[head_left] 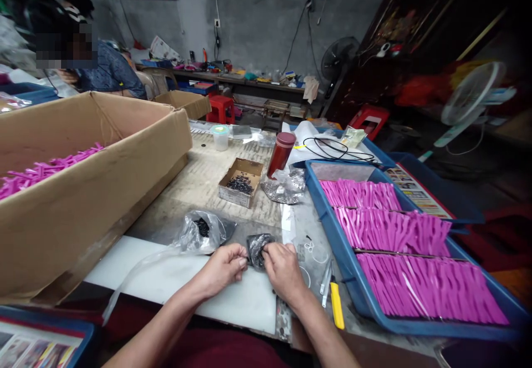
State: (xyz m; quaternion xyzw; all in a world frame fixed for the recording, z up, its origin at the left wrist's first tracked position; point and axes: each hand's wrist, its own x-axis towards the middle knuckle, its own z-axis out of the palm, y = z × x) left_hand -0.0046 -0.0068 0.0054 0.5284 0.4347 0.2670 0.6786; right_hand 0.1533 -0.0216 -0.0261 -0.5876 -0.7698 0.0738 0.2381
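Note:
A small plastic bag (258,243) with dark contents stands between my two hands on the white sheet (174,279). My left hand (226,265) is closed in a pinch at the bag's left edge. The fingers of my right hand (282,268) are closed on its right rim. What exactly lies inside this bag is too dark to tell. Just beyond my left hand is a clear plastic bag (191,235) with small black parts in it. Farther out, an open cardboard box (235,195) holds many tiny black pieces.
A large carton (137,163) with pink pieces stands left; a blue tray (344,279) of pink strips stands right. Beside that tray lies a yellow-handled tool (336,304). A red cylinder (280,154) and crumpled bag (286,188) sit behind. Another person (112,71) sits far left.

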